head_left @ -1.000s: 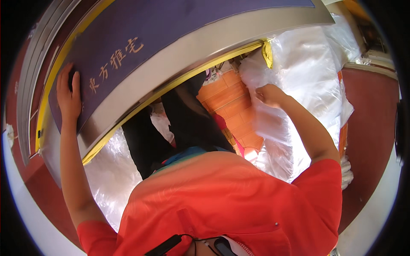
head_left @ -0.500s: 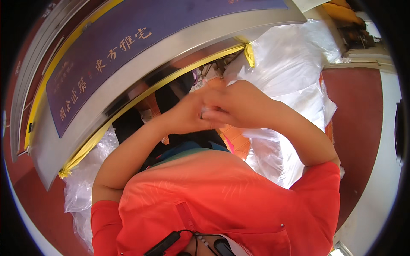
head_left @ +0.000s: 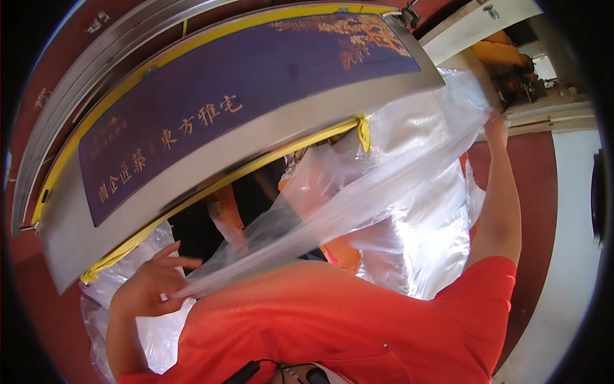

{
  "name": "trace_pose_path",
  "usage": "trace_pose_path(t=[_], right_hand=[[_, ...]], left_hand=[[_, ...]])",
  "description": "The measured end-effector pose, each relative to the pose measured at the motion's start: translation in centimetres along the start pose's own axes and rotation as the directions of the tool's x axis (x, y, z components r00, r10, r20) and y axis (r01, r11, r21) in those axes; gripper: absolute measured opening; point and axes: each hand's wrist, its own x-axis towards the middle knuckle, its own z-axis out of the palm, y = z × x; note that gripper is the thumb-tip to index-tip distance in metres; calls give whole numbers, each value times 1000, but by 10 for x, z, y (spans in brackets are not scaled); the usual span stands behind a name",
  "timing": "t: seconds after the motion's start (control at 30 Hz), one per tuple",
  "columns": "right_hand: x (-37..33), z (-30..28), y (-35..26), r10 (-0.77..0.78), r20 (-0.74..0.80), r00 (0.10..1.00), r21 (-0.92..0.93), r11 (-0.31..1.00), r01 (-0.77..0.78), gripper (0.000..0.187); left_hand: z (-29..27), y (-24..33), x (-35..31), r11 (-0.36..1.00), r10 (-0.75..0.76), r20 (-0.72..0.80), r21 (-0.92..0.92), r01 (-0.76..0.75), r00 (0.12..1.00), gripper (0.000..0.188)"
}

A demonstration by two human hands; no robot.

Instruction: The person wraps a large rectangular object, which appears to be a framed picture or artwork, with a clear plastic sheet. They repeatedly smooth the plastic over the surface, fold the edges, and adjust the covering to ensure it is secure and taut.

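Note:
A clear plastic sheet stretches slantwise in front of my body, thin and gathered along its near edge. At its lower left end, my left hand pinches a corner between thumb and finger, with other fingers held out. My right hand is raised far to the right and closed on the other end; motion blurs its fingers. Behind and below the stretched sheet lies a large heap of shiny clear plastic, partly covered by it.
Ahead stands a metal-edged table with a dark blue printed mat and yellow cloth strip tied along its near side. More plastic lies at left. Orange surfaces show below. A red-brown wall panel is at right.
My hands were together in front of my chest; now they are wide apart, left hand down-left and right hand up-right. The clear plastic sheet now spans between them.

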Motion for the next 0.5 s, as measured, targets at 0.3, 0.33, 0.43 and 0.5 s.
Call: trace_pose_path(t=[0.3,0.33,0.43,0.5], right_hand=[[-64,-9,-312,-748,-267,608,214,569,794,53],[-73,-21,-321,-801,-212,560,349,473,809,57],[-52,-8,-311,-386,-265,884,373,804,463,59],[-50,-8,-319,-377,-97,921,314,867,387,60]], left_hand=[[-99,-79,-276,710,-300,-953,-197,676,37,17],[-104,-84,-295,621,-205,-973,-210,755,-103,23],[-92,-115,-261,903,-364,-900,-404,144,-239,42],[-67,-121,-198,608,-670,-733,-449,-655,-120,45]])
